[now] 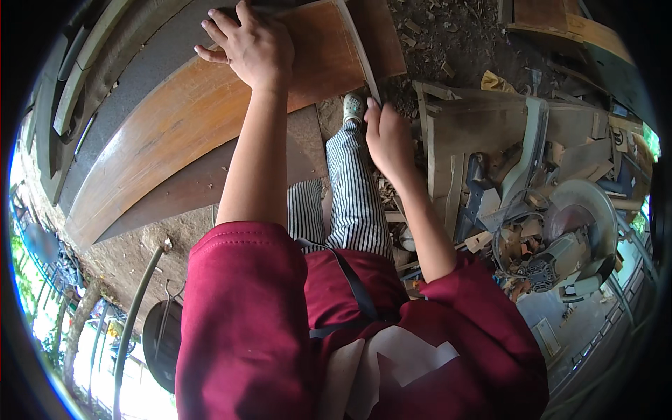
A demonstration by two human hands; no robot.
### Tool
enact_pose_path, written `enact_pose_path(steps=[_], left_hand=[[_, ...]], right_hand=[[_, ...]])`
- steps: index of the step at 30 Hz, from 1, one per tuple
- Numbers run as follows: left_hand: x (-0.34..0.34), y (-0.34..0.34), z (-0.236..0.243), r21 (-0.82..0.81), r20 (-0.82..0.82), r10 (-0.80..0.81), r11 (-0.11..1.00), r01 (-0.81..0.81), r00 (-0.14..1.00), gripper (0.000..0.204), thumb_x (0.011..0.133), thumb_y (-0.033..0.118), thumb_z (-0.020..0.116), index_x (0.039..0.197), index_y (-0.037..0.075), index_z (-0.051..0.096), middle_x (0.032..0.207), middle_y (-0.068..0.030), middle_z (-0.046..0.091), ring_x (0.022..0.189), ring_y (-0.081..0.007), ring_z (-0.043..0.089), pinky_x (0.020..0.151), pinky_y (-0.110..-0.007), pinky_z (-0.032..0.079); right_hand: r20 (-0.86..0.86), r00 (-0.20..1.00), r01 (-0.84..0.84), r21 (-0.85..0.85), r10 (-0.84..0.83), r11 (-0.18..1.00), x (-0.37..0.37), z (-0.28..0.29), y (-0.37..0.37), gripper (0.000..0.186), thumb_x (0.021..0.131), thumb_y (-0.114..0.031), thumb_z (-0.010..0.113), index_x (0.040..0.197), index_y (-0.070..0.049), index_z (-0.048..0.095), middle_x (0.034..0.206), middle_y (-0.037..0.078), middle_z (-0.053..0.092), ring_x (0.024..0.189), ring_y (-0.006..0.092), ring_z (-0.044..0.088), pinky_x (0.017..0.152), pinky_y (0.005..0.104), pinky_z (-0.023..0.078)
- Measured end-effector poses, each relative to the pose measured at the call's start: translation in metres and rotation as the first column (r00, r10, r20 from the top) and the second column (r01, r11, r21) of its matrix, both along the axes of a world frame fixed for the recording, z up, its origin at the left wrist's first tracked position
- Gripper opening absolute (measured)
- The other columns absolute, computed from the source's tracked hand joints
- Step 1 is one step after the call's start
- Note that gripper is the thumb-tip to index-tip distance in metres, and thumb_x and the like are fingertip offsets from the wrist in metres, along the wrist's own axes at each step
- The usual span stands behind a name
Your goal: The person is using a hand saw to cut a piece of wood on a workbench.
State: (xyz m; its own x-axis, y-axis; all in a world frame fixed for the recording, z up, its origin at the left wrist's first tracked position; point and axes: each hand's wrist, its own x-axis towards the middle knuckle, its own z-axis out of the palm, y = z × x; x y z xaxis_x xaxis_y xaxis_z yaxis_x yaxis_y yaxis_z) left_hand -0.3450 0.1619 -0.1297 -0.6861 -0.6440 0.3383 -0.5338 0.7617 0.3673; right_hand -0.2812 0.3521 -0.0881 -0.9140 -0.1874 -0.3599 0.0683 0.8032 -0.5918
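Note:
My left hand [260,50] lies with its fingers spread on a varnished wooden board [168,115], just by its far edge. The fingers rest flat and grip nothing. My right hand [389,136] is closed around the near end of a long, thin, pale strip [361,52]. This strip runs away from me along the right end of the board; whether it is a blade or a slat I cannot make out. A brown panel [381,35] shows just right of the strip. Under the board's near side lies a darker brown board [231,164].
At right stands a circular saw machine [570,224] with a large round blade, among wood offcuts [525,241]. A wooden crate-like panel [462,122] is beyond my right forearm. Wood chips litter the dirt ground [448,42]. Long timber lengths [91,63] lie at far left. My foot [353,106] is under the strip's near end.

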Motion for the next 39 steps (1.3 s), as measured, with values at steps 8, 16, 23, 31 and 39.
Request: enact_pose_path(steps=[8, 16, 23, 31, 39], left_hand=[[-0.004, 0.011, 0.018, -0.04, 0.113, 0.048, 0.998, -0.044, 0.992, 0.034, 0.077, 0.019, 0.04, 0.11, 0.011, 0.042, 0.126, -0.0183, 0.032, 0.119, -0.0311, 0.025, 0.097, -0.05, 0.009], [0.002, 0.007, 0.01, -0.068, 0.093, 0.041, 0.997, -0.034, 0.995, 0.033, 0.077, 0.018, 0.04, 0.109, 0.009, 0.042, 0.125, -0.0189, 0.033, 0.119, -0.0313, 0.025, 0.097, -0.049, 0.009], [-0.002, 0.009, 0.011, -0.068, 0.051, 0.022, 0.998, -0.019, 0.998, 0.032, 0.077, 0.017, 0.04, 0.107, 0.008, 0.043, 0.124, -0.0195, 0.034, 0.118, -0.0305, 0.027, 0.096, -0.05, 0.01], [-0.004, 0.008, 0.013, -0.1, 0.022, 0.059, 0.993, -0.056, 0.998, 0.023, 0.08, 0.017, 0.038, 0.099, 0.008, 0.046, 0.12, -0.0188, 0.038, 0.115, -0.0298, 0.03, 0.095, -0.05, 0.013], [-0.004, 0.012, 0.016, -0.082, 0.051, 0.065, 0.995, -0.061, 0.997, 0.025, 0.079, 0.017, 0.038, 0.102, 0.009, 0.046, 0.121, -0.0193, 0.037, 0.116, -0.0301, 0.031, 0.096, -0.049, 0.012]], right_hand=[[0.039, 0.997, 0.059, 0.105, -0.063, 0.993, 0.027, -0.004, 0.013, 0.035, 0.087, -0.023, 0.039, 0.068, 0.005, 0.05, 0.059, 0.02, 0.054, 0.058, 0.0327, 0.056, 0.05, 0.037, 0.042], [0.038, 0.998, 0.051, 0.119, -0.056, 0.992, 0.041, 0.0, 0.019, 0.035, 0.087, -0.022, 0.039, 0.065, 0.004, 0.048, 0.059, 0.019, 0.053, 0.055, 0.0315, 0.055, 0.05, 0.0367, 0.041], [0.035, 0.999, 0.04, 0.035, -0.041, 0.999, 0.009, 0.0, 0.004, 0.038, 0.087, -0.025, 0.037, 0.065, 0.003, 0.049, 0.057, 0.017, 0.052, 0.052, 0.0307, 0.053, 0.048, 0.0367, 0.039], [0.097, 0.986, 0.127, 0.095, -0.136, 0.987, 0.064, 0.003, 0.029, 0.036, 0.087, -0.025, 0.038, 0.067, 0.003, 0.05, 0.056, 0.017, 0.052, 0.052, 0.03, 0.053, 0.048, 0.0363, 0.039], [-0.032, 0.995, 0.091, -0.014, -0.091, 0.996, 0.009, -0.01, -0.001, 0.038, 0.087, -0.025, 0.037, 0.066, 0.003, 0.051, 0.052, 0.017, 0.051, 0.047, 0.0294, 0.052, 0.047, 0.0358, 0.04]])
